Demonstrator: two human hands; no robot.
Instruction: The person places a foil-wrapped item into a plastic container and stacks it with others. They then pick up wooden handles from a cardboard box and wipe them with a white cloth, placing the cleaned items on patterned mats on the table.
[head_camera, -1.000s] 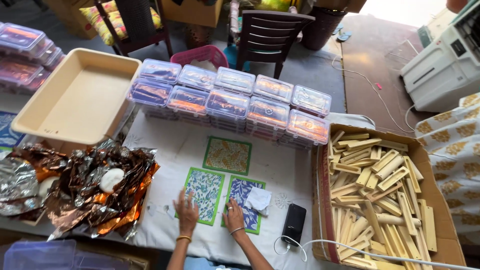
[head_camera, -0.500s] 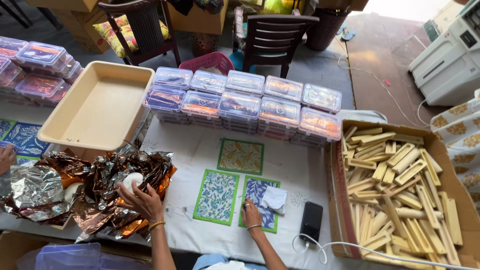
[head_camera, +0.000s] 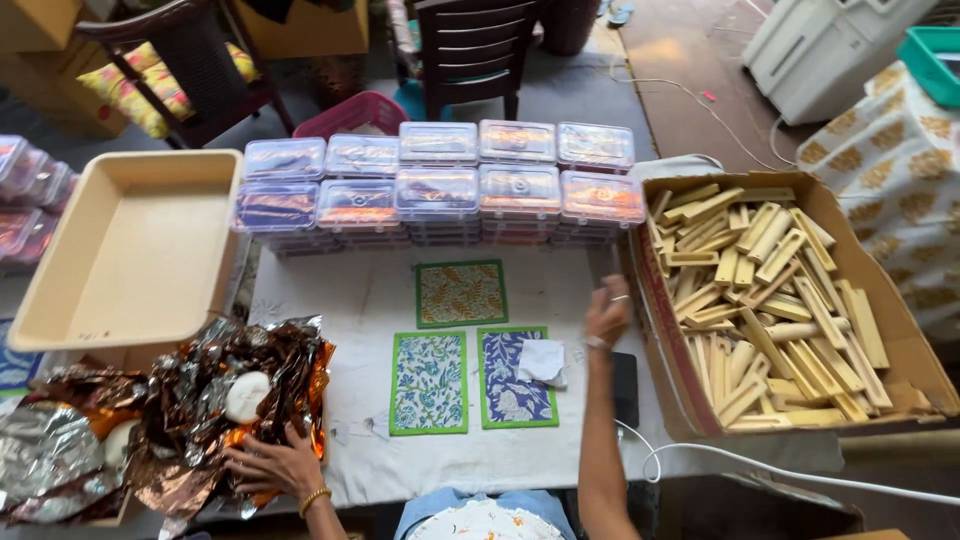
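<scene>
a: ok so where are you at right now? your left hand is lying flat, fingers spread, on that crumpled heap of copper and silver foil wrappers, not gripping anything. there's a round white disc sitting in the foil just above your fingers, close but not touching as far as i can see.

b: yeah, and your right hand is up in the air near the left wall of the open cardboard box full of pale wooden sticks. it's blurry, so i honestly can't tell if the fingers are loose or curled, but i don't see anything in it.

a: the three printed cloth mats are laid out between your hands on the white table cover: an orange and green square mat at the top, a blue floral mat with a green border lower left, a darker blue mat beside it with a scrap of white paper lying on it.

b: my guess is you're in the gathering step, one hand on the foil pile for the white disc, the other heading for a stick.

a: then the next move needs your left fingers to close around the disc without dragging the foil, and your right to clear the box wall and pick one stick out of the jumble.

b: behind the mats, the stacked clear plastic boxes and the empty beige tray are untouched.
</scene>
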